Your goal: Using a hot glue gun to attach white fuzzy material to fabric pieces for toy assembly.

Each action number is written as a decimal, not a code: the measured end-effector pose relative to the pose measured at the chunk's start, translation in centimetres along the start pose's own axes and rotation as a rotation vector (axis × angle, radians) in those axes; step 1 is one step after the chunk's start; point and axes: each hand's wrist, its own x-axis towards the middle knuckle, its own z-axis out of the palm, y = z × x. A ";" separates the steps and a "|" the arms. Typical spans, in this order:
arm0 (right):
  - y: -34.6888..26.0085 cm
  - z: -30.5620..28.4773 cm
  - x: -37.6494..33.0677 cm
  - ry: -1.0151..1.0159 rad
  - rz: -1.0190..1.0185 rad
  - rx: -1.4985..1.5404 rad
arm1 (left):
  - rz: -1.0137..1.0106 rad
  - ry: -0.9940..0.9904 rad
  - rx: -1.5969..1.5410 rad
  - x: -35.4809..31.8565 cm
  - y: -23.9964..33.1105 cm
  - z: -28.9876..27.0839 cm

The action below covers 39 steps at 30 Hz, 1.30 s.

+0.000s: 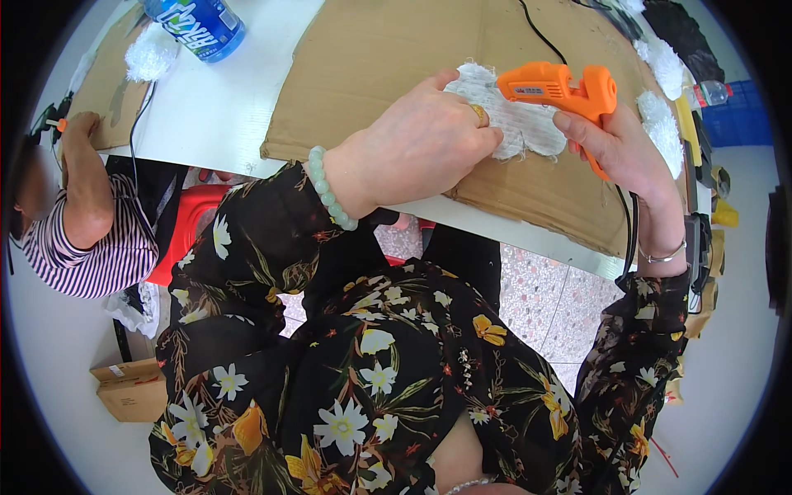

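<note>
My right hand [623,144] grips an orange hot-glue gun [569,89], its nozzle pointing left over a white fuzzy fabric piece [528,124]. The piece lies on a brown cardboard sheet [388,58] on the white table [223,99]. My left hand [433,140] presses flat on the left part of the white piece, fingers covering its edge; it wears a ring and a pale green bead bracelet. The gun's black cord [629,223] hangs down past my right wrist.
A blue plastic bottle [198,25] lies at the table's far left beside a white fluffy ball [150,54]. More white fluffy pieces [660,115] sit at the right. Another person in a striped sleeve [87,247] works at the left. A cardboard box [132,388] stands on the floor.
</note>
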 end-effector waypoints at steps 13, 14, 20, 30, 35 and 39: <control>-0.8 0.2 0.9 -0.092 0.026 -0.027 | -0.037 -0.069 -0.013 0.0 0.2 -0.2; -0.8 0.2 0.9 -0.090 0.032 -0.028 | -0.032 -0.064 -0.016 0.0 0.1 0.0; 0.0 -0.7 0.3 -0.088 0.058 -0.034 | -0.021 -0.073 -0.015 0.5 0.0 0.1; 0.4 -1.6 -0.9 -0.135 0.067 0.119 | -0.032 0.002 0.000 0.3 0.1 -0.6; 0.8 -1.8 -0.8 -0.167 0.123 0.092 | -0.031 -0.006 -0.002 0.4 -0.4 0.2; 1.0 -1.6 -1.3 -0.106 0.062 0.159 | -0.033 0.004 -0.001 0.4 -0.4 0.2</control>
